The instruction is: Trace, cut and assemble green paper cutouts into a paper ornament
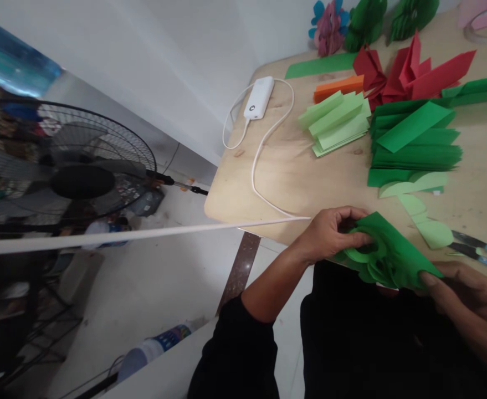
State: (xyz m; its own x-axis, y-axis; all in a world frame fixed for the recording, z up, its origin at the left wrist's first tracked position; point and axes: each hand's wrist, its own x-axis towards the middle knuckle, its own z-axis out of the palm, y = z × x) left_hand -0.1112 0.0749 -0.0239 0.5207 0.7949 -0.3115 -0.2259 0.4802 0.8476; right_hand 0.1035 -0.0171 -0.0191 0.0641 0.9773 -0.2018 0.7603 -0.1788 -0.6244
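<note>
A green folded paper piece [396, 244] with scalloped, curled layers on its underside is held near the table's front edge. My left hand [334, 235] grips its left end, thumb on top and fingers curled behind. At its lower right corner my right hand [455, 288] pinches the paper between thumb and fingers. Just beyond it lie light green scalloped paper cut-outs [426, 221]. A pair of scissors [478, 249] with dark blades and bluish handles rests at the right, close to my right hand.
Stacks of folded dark green [418, 149], light green [341, 122] and red paper [409, 72] lie on the wooden table [235, 188]. A white power bank [260, 98] sits at its left, its cable [256, 166] running toward me. Finished paper shapes [367, 25] stand behind. A fan [81, 177] stands left.
</note>
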